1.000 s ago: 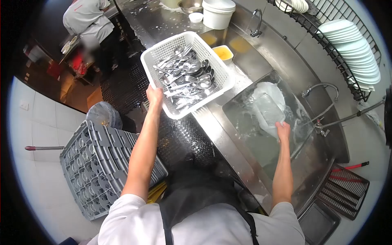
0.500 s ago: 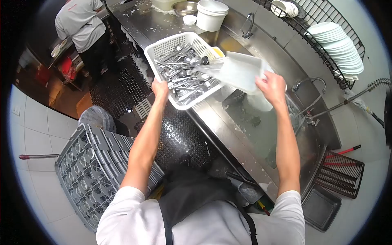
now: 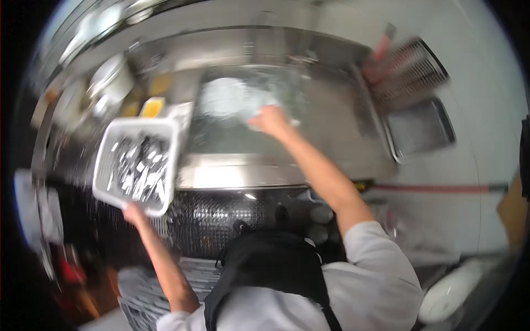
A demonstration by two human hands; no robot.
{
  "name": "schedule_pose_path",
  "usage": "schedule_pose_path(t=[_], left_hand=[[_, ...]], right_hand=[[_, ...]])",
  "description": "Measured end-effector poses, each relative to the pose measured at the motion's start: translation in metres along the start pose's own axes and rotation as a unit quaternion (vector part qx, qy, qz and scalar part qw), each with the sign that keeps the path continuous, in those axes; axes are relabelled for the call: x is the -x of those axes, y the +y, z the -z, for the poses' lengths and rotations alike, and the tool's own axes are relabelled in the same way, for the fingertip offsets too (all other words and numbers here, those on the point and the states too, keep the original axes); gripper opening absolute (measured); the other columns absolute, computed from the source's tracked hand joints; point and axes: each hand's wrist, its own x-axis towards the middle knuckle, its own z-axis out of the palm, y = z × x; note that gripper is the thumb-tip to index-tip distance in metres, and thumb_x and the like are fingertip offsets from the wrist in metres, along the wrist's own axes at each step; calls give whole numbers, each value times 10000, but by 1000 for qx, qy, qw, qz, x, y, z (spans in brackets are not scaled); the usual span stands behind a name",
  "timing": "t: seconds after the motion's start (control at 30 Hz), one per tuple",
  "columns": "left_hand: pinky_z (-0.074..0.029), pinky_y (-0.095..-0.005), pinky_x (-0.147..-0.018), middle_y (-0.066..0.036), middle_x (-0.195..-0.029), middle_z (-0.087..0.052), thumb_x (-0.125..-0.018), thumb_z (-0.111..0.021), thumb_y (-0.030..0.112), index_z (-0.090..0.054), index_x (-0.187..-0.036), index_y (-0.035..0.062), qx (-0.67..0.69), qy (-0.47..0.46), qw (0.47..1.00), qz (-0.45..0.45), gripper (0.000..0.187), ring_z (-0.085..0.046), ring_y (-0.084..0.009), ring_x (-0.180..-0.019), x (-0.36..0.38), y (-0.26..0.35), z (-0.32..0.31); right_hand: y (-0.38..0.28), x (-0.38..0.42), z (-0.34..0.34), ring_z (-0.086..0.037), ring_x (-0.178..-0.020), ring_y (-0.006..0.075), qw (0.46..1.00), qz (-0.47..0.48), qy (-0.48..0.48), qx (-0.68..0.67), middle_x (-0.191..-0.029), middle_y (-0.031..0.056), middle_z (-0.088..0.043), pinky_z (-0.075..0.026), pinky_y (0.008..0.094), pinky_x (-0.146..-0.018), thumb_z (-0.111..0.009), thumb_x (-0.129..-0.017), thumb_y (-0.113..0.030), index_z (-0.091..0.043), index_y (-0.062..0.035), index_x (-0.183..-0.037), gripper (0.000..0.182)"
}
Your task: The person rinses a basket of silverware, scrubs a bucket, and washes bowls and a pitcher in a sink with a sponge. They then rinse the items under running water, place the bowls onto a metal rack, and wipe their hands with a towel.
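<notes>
My left hand (image 3: 134,213) grips the near rim of a white plastic basket (image 3: 101,165), tilted at the counter's edge. Metal cutlery (image 3: 141,168) fills the basket, blurred by motion. Over the water-filled sink (image 3: 221,138) my right hand (image 3: 270,119) is closed at the edge of a pale container (image 3: 259,102), which is smeared and partly in the water. Left of that container, a round whitish shape (image 3: 223,96) shows in the sink. A yellow item (image 3: 152,107) lies just behind the basket.
A white bucket (image 3: 113,80) stands at the back left of the steel counter. On the right are a dark rack (image 3: 411,74) and a grey tray (image 3: 420,129). A red pole (image 3: 436,188) extends rightward. Grey crates (image 3: 193,276) sit at the lower left, near another person's light clothing (image 3: 38,209).
The view has swung right. My right hand has moved the pale container from beside the basket down into the sink area; water no longer pours from it onto the cutlery.
</notes>
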Motion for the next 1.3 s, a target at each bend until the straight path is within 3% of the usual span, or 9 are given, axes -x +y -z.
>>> schedule_pose_path(t=[0.1,0.33,0.43,0.53,0.7,0.83,1.0,1.17,1.3], left_hand=[[-506,-399,-653,-184,-954,-602,-711,-569,39,-555,-1046,-125,41,-40,998,-17,373,-587,-252,-790,2,-8,5],[-500,-455,-732,-192,-1031,-559,-673,-518,37,-517,-1106,-134,22,-65,998,1,466,-568,-297,-875,42,12,-10],[-491,-465,-789,-201,-1089,-533,-670,-498,25,-488,-1151,-134,107,-105,989,17,507,-557,-317,-933,58,9,-10],[-489,-452,-780,-198,-1103,-525,-686,-489,30,-472,-1180,-117,82,-100,991,39,516,-556,-313,-935,79,13,-12],[-483,-427,-760,-174,-1063,-536,-700,-474,34,-466,-1207,-92,36,-122,991,35,523,-561,-291,-895,80,1,-2],[-489,-382,-751,-156,-1055,-547,-689,-470,20,-459,-1236,-63,46,-177,983,22,554,-576,-280,-897,126,22,8],[-490,-332,-757,-136,-1048,-577,-653,-459,0,-476,-1230,-45,55,-238,970,-6,580,-590,-232,-887,140,27,23],[-488,-304,-752,-112,-1024,-611,-648,-452,-21,-517,-1205,-18,33,-264,964,13,560,-604,-207,-877,157,37,23],[-494,-306,-760,-107,-1014,-620,-653,-434,-55,-519,-1205,-5,38,-290,956,33,560,-610,-205,-875,148,45,18]], right_hand=[[19,20,-10,-593,-916,395,993,6,-89,-74,-918,236,-627,-468,467,-793,-567,-854,-278,-643,7,-845,295],[72,47,16,-578,-979,303,986,76,148,-1,-974,155,-619,-442,402,-870,-597,-763,-94,-650,-46,-866,125],[91,74,62,-568,-973,312,897,147,400,-116,-998,137,-605,-446,395,-863,-638,-730,-86,-629,-51,-892,166],[171,171,151,-557,-918,268,860,-155,485,-23,-937,123,-573,-447,386,-819,-628,-779,-89,-574,-33,-960,197],[417,355,196,-543,-987,334,580,-572,566,131,-1043,241,-551,-433,434,-866,-673,-797,-302,-510,56,-1074,481],[428,345,218,-573,-950,330,690,-557,416,-202,-1003,231,-581,-445,431,-856,-636,-814,-314,-497,77,-1081,493],[310,339,280,-500,-695,249,719,-478,503,38,-719,137,-524,-427,409,-692,-578,-813,-160,-481,31,-829,215],[224,339,279,-486,-743,135,667,-446,493,-336,-794,36,-545,-422,315,-563,-563,-768,-108,-516,5,-856,151],[224,270,219,-484,-894,137,686,-431,437,-391,-944,70,-534,-437,314,-685,-565,-763,-79,-520,11,-1032,287]])
